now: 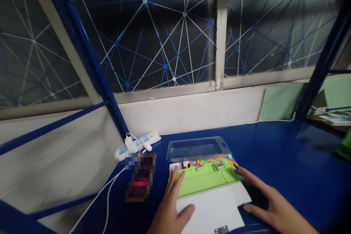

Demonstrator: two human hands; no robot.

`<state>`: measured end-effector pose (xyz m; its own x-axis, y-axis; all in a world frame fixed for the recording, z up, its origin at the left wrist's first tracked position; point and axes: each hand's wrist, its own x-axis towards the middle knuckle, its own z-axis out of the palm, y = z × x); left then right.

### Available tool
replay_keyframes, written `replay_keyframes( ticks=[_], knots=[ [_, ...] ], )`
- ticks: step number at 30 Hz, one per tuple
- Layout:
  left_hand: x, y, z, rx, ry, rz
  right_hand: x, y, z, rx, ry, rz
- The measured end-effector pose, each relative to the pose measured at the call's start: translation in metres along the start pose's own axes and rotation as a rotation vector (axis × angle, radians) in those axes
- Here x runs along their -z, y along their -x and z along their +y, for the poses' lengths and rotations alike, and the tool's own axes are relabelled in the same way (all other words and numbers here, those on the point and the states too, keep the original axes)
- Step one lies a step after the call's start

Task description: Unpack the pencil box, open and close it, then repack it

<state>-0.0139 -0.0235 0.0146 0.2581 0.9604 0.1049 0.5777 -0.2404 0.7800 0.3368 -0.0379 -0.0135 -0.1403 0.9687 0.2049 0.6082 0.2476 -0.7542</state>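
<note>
A flat pack with a green plastic top part (207,181) and a white lower panel (215,208) lies on the blue table (287,161) in front of me. My left hand (171,204) rests along its left edge, fingers stretched forward and thumb lying on the white panel. Over on the pack's right side is my right hand (267,199), fingers spread, fingertips touching the green part's corner, thumb near the white panel's edge. A colourful printed card (204,162) shows behind the green part. A clear plastic blister cover (196,148) lies just beyond it.
A white power strip (137,143) with a plugged-in charger sits at the table's back left, its white cable trailing down. A blurred dark object (140,177) stands left of the pack. Blue shelf posts (90,65) rise left and right; a window with netting is behind.
</note>
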Motion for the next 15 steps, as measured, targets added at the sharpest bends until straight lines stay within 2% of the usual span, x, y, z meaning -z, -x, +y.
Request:
replay_keyframes(
  ticks=[3, 9, 15],
  knots=[
    [-0.005, 0.000, -0.007, 0.006, 0.060, 0.079, 0.000, 0.003, 0.004, -0.012, -0.002, 0.017],
    [-0.007, -0.006, -0.014, -0.015, 0.109, 0.136, -0.005, 0.003, 0.004, 0.029, 0.109, -0.049],
    [-0.009, -0.001, -0.016, -0.050, 0.201, 0.194, -0.002, 0.002, -0.004, -0.007, 0.086, 0.001]
  ],
)
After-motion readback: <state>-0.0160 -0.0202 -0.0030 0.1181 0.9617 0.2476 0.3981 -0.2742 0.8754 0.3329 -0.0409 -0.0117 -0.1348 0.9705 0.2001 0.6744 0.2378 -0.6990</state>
